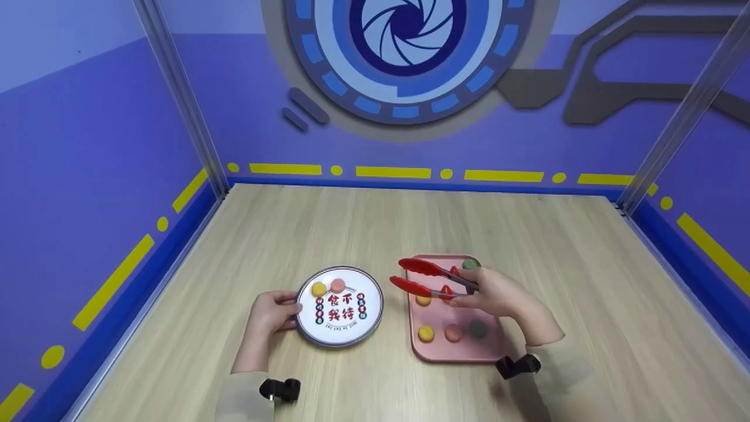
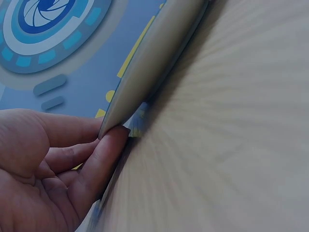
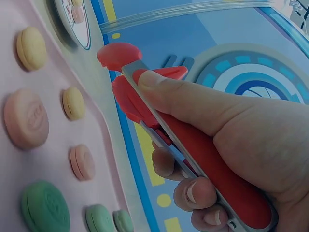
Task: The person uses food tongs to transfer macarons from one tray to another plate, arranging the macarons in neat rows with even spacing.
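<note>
Left fingers (image 2: 72, 129) pinch plate (image 1: 343, 336), right fingers (image 3: 195, 193) grip tongs (image 3: 193, 150); tugging that plate could slide its two macarons (image 1: 319, 289).

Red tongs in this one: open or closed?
Open. The head view shows the tongs in the right hand, their two red tips apart with a clear gap between.

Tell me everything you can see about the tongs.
The tongs have two red, scalloped heads, which look like plastic or silicone, on grey, metal-looking arms; the near arm carries a long red grip panel. The right hand holds them, thumb on one arm and fingers at the other. The heads are spread apart with nothing between them. In the head view, they appear raised over the pink tray, heads toward the plate.
</note>
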`<state>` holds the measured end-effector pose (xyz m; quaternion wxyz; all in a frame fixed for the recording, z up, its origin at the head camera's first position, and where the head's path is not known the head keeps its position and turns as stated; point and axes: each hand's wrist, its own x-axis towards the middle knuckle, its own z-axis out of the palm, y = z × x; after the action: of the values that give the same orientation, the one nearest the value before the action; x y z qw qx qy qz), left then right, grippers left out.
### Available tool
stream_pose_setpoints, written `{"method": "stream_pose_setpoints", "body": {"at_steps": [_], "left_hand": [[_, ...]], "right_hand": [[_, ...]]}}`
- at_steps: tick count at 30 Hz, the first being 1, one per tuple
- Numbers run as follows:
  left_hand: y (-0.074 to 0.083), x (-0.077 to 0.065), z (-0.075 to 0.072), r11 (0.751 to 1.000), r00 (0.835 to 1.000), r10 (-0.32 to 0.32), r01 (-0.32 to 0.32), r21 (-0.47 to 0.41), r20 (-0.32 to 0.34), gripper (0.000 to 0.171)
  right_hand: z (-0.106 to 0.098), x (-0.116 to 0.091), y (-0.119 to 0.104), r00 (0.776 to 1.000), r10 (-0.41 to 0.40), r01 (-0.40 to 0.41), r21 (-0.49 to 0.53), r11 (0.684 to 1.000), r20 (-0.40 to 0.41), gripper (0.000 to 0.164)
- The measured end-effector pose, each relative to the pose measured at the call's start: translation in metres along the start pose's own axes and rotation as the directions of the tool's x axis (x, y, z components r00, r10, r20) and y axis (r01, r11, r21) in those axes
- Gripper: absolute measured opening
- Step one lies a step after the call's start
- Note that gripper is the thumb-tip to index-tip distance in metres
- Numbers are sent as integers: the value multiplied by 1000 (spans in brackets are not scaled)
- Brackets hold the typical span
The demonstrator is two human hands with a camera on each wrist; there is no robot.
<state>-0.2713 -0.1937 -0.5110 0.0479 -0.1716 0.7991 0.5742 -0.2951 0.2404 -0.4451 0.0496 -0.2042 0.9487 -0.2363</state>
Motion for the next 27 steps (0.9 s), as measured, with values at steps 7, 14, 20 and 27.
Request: {"method": "stream_pose_setpoints", "body": {"at_steps": [7,14,20,27], "left_hand": [[0,0,0,1000,1000,-2,2,0,-2,40],[1,-1,0,1000,1000,6,-6,13,-4,40],[0,-1,0,1000,1000,-1,1,15,-7,40],[0,-1,0,1000,1000,-14,14,8,-15,40]], "right_hand": [[-10,-10,11,999,43,-43,3,999,10,67],[-19,-18,24,998,68,-68,13,998,3,54],[-26,-27,34,996,91,-91,22,996,-15,50],[-34,-38,45,987,157,-157,17,987,-17,58]]}}
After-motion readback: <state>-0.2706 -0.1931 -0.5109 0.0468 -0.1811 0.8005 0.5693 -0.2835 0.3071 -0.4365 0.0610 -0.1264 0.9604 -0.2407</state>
